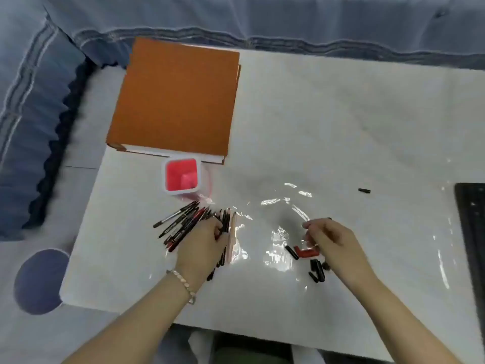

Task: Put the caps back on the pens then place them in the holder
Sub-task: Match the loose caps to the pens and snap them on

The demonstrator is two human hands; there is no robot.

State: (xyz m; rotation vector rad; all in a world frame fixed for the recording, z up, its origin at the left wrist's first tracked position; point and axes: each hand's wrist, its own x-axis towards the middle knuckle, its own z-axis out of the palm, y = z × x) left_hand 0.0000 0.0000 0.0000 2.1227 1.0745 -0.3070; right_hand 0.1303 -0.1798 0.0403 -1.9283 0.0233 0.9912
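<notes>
A pile of several black and red pens (pixel 183 224) lies on the white table, just below the pink square holder (pixel 181 178). My left hand (pixel 203 240) rests on the right part of that pile, fingers curled around some pens. My right hand (pixel 330 239) hovers over a cluster of loose black and red caps (pixel 309 254), fingers pinched together; whether a cap sits between them is unclear. One black cap (pixel 364 190) lies alone to the far right. A clear plastic bag (pixel 278 229) is spread between the hands.
An orange book (pixel 175 98) lies behind the holder. A black keyboard (pixel 472 232) sits at the right edge. The white table (pixel 341 127) stands beside blue bedding (pixel 34 114), with the table's front edge close to my arms.
</notes>
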